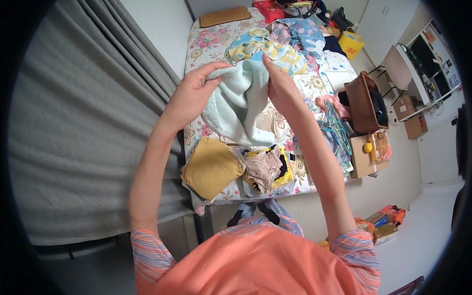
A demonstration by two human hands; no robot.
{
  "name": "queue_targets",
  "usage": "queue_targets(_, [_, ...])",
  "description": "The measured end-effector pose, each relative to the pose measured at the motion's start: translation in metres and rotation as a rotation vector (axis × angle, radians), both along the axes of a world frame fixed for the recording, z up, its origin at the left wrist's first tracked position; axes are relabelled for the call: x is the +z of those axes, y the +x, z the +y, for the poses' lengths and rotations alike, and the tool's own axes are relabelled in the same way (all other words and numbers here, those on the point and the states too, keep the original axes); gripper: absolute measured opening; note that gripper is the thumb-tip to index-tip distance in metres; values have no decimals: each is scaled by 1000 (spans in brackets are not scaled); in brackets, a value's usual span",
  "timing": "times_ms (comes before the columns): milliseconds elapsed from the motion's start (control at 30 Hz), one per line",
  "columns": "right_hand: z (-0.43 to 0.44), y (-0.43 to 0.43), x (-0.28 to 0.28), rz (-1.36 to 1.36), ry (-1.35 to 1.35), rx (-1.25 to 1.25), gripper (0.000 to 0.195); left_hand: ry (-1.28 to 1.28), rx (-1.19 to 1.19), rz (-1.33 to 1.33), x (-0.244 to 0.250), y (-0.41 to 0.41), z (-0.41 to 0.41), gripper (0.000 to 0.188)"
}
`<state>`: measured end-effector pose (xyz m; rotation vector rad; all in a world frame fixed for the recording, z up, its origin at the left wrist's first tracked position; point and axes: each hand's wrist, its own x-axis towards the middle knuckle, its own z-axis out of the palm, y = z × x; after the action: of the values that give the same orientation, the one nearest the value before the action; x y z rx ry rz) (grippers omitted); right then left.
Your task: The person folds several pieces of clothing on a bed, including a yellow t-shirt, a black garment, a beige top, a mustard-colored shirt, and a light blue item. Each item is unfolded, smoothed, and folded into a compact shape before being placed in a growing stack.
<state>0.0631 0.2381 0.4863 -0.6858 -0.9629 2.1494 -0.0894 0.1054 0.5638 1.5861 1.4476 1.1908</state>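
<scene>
A pale mint terry towel [236, 99] hangs in loose folds between my hands, above the bed. My left hand [195, 90] pinches its upper left edge between thumb and fingers. At its upper right, my right hand [282, 83] grips it with the thumb pointing up; the fingers are partly hidden. Below the towel, a folded mustard-yellow cloth [214, 167] lies on top of a stack at the near left corner of the bed. To its right, a crumpled beige-pink garment [262, 169] rests on a yellow and black folded cloth [285, 179]. Beyond the towel lies a yellow and blue checked cloth [284, 55].
The floral bedsheet [206, 44] covers the bed. Teal hangers [337, 129], a brown woven basket [359, 107] and a cardboard box [363, 158] stand or lie along the right side. A grey curtain [96, 129] hangs close on the left.
</scene>
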Motion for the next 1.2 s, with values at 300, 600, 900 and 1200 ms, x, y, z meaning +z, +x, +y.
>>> queue_targets(300, [47, 20, 43, 359, 231, 76, 10, 77, 468, 672, 6, -56, 15, 29])
queue_targets(600, [28, 18, 61, 241, 679, 143, 16, 339, 304, 288, 16, -76, 16, 37])
queue_targets(900, [36, -41, 22, -161, 758, -91, 27, 396, 400, 963, -19, -156, 2, 40])
queue_targets(1200, [12, -86, 2, -468, 1416, -17, 28, 236, 632, 710, -51, -207, -34, 21])
